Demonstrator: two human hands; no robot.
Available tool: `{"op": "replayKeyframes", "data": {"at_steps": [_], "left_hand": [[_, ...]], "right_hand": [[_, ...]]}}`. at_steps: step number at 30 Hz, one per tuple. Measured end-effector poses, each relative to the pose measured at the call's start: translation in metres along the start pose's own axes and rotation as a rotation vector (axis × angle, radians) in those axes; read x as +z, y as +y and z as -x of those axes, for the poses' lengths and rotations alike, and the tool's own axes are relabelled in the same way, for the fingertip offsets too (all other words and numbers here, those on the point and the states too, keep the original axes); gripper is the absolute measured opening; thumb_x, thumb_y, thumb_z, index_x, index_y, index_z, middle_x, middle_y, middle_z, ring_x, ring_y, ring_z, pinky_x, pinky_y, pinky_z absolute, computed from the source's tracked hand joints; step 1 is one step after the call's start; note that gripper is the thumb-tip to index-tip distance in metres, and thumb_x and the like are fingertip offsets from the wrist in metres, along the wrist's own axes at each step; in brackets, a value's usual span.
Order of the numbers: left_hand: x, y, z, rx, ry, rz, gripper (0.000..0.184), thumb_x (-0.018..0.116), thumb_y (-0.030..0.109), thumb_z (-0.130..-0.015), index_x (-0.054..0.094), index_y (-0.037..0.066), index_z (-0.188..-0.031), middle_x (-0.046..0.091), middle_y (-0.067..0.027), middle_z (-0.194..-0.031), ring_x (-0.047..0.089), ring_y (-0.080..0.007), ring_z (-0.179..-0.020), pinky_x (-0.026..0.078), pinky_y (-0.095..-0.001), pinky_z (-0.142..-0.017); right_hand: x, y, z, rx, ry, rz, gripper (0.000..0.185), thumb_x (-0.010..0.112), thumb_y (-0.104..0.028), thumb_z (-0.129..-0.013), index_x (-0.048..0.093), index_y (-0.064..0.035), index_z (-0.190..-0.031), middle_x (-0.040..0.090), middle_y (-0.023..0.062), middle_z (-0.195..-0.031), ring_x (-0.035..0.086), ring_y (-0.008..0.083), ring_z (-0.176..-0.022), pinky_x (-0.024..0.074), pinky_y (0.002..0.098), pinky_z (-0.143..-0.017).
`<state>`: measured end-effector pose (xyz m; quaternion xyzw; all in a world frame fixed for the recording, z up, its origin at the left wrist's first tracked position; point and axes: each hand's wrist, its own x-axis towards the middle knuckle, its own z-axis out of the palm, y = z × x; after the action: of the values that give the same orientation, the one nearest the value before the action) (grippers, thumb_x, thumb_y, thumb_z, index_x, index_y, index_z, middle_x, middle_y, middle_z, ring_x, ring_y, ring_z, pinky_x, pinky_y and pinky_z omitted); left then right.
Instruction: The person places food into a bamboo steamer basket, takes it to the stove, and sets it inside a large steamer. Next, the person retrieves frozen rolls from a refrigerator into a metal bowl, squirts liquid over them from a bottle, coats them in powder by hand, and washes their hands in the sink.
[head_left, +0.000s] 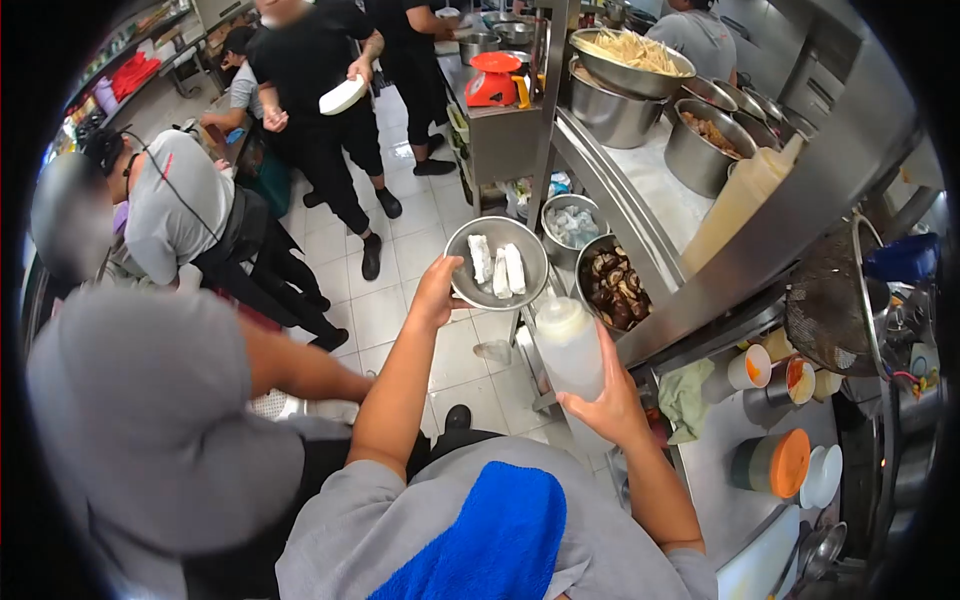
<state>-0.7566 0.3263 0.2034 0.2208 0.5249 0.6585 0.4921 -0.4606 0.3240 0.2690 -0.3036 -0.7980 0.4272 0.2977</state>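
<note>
My left hand (pixel 436 291) grips the rim of a round metal bowl (pixel 480 297), held out in front of me above the tiled floor. Inside lie several white, stick-shaped pieces (pixel 501 270) that look floury or pale; their kind is unclear. Wrapped round a translucent squeeze bottle (pixel 572 352) is my right hand (pixel 606 385). The bottle is tilted, its cap end up toward the bowl, with cloudy or clear contents. Bowl and bottle are close together.
Dark mushroom-like pieces fill a pot (pixel 613 288) beside the shelf post. Steel pots (pixel 703 150) and a bowl of pale strips (pixel 630 52) stand on the right counter. A red scale (pixel 495 80) sits ahead. Several people work nearby, one close at my left (pixel 160 420).
</note>
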Motion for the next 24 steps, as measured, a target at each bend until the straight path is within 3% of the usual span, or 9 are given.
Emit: {"op": "replayKeyframes", "data": {"at_steps": [2, 5, 14, 21, 24], "left_hand": [[-0.014, -0.007, -0.016, -0.043, -0.090, -0.004, 0.033, 0.047, 0.023, -0.083, 0.043, 0.006, -0.111, 0.055, -0.0111, -0.099, 0.062, -0.0215, -0.078, 0.056, -0.0394, -0.057], [-0.023, -0.014, -0.027, -0.151, -0.190, -0.187, 0.039, 0.046, 0.022, -0.082, 0.048, 0.009, -0.118, 0.055, -0.0071, -0.101, 0.059, -0.0181, -0.082, 0.055, -0.0356, -0.056], [-0.036, -0.032, -0.040, -0.243, -0.292, -0.271, 0.046, 0.046, 0.019, -0.080, 0.045, 0.008, -0.124, 0.056, -0.0063, -0.101, 0.058, -0.0141, -0.081, 0.052, -0.0273, -0.053], [-0.049, -0.047, -0.054, -0.268, -0.358, -0.260, 0.047, 0.046, 0.019, -0.079, 0.046, 0.011, -0.125, 0.056, -0.0040, -0.099, 0.056, -0.0118, -0.078, 0.049, -0.0244, -0.051], [-0.052, -0.051, -0.056, -0.302, -0.390, -0.276, 0.047, 0.046, 0.020, -0.079, 0.045, 0.012, -0.125, 0.056, -0.0037, -0.098, 0.056, -0.0117, -0.077, 0.049, -0.0249, -0.051]], "right_hand": [[0.001, 0.006, 0.002, 0.172, -0.082, 0.162, 0.090, 0.068, -0.018, -0.062, 0.020, -0.0104, -0.137, 0.045, 0.0202, -0.118, 0.047, 0.0357, -0.108, 0.0394, 0.0398, -0.090], [0.005, 0.017, -0.002, 0.181, -0.115, 0.352, 0.089, 0.068, -0.021, -0.062, 0.021, -0.0157, -0.137, 0.049, 0.0179, -0.110, 0.050, 0.0375, -0.101, 0.0428, 0.0422, -0.085], [0.018, 0.019, -0.028, 0.456, -0.390, 0.803, 0.088, 0.067, -0.026, -0.062, 0.021, -0.0239, -0.136, 0.050, 0.0172, -0.106, 0.054, 0.0372, -0.095, 0.0470, 0.0465, -0.075], [0.030, 0.017, -0.044, 0.582, -0.455, 0.928, 0.089, 0.069, -0.027, -0.062, 0.020, -0.0254, -0.137, 0.047, 0.0170, -0.110, 0.051, 0.0372, -0.100, 0.0461, 0.0481, -0.076], [0.036, 0.014, -0.049, 0.522, -0.404, 0.875, 0.089, 0.069, -0.026, -0.063, 0.020, -0.0255, -0.137, 0.048, 0.0161, -0.109, 0.051, 0.0373, -0.098, 0.0460, 0.0481, -0.076]]}}
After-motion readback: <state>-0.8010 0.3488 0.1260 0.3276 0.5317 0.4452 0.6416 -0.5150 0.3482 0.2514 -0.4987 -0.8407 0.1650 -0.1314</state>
